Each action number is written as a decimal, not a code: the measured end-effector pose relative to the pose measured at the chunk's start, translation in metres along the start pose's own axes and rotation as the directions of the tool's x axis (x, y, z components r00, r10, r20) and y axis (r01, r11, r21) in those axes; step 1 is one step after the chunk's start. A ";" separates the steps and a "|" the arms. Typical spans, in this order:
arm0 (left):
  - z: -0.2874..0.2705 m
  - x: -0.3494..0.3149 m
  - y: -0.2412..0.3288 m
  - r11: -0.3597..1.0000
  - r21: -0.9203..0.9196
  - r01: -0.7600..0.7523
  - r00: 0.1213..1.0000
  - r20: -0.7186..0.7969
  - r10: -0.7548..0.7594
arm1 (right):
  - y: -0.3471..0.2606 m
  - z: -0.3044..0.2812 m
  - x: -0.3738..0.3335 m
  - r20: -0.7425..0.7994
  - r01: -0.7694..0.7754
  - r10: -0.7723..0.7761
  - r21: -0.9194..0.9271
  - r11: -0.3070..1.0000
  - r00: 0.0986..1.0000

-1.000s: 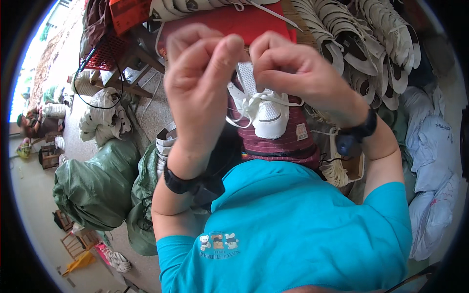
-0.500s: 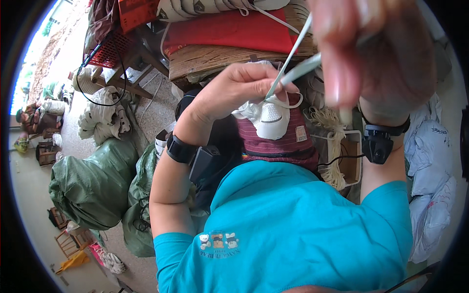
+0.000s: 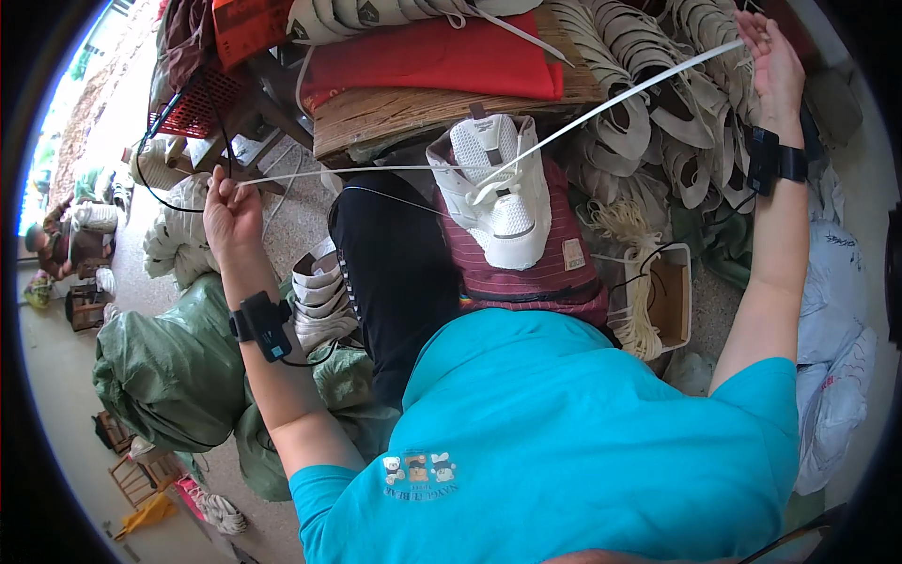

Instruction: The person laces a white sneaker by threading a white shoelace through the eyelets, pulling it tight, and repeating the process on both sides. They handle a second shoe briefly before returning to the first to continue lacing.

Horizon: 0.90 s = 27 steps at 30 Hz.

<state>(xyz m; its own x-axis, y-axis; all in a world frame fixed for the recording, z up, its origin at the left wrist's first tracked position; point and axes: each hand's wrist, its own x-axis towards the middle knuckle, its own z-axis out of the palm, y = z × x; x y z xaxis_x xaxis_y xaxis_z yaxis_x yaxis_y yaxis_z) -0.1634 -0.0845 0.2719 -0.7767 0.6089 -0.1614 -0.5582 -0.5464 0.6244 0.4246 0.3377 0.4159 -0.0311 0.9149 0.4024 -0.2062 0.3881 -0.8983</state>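
Note:
A white shoe upper (image 3: 512, 221) lies across my lap on maroon striped cloth (image 3: 564, 273), with its toe toward me. A white shoelace (image 3: 620, 99) comes out of its front in two lengths, both pulled taut. Far out to the left, my left hand (image 3: 235, 216) is closed on one length. My right hand (image 3: 776, 75) is raised at the far right, its fingers closed on the other length. Neither hand touches the upper. A loop of lace shows at the upper's throat.
A wooden bench (image 3: 376, 127) ahead bears red cloth (image 3: 423, 70) and a row of uppers. More uppers (image 3: 658, 113) are stacked at the right, above a white box (image 3: 681, 301) with a bundle of laces (image 3: 641, 310). Green sacks (image 3: 169, 367) stand at left.
Both hands have moved wide apart from above the upper, my left hand out to the left and my right hand up and right. The lace lengths are now stretched out straight.

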 end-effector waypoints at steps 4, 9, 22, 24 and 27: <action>-0.025 -0.002 0.005 0.997 0.050 0.064 0.993 -0.098 -0.059 | 0.032 -0.043 0.005 -0.100 -0.078 0.060 -0.184 0.980 0.993; -0.075 0.013 0.051 1.000 0.010 -0.003 0.996 -0.084 0.004 | 0.041 -0.088 0.011 -0.254 0.032 -0.127 -0.346 0.938 0.959; 0.037 -0.095 -0.069 0.552 0.796 -0.249 0.967 0.237 0.095 | 0.053 0.099 -0.166 0.608 -0.046 0.394 -0.506 0.861 0.689; 0.047 -0.123 -0.120 0.567 0.769 -0.296 0.904 0.417 -0.094 | 0.071 0.130 -0.203 0.672 -0.105 0.404 -0.440 0.892 0.621; 0.070 -0.143 -0.158 0.228 0.685 -0.692 0.680 0.725 -0.112 | 0.072 0.153 -0.230 0.806 0.339 0.190 -0.433 0.835 0.560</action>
<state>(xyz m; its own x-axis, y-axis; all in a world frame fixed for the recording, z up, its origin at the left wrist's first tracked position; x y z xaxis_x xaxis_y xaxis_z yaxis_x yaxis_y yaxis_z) 0.0563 -0.0452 0.2499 -0.2539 0.8920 0.3740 0.6102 -0.1523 0.7775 0.2668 0.1386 0.2855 -0.8452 0.4969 0.1968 0.2404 0.6823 -0.6904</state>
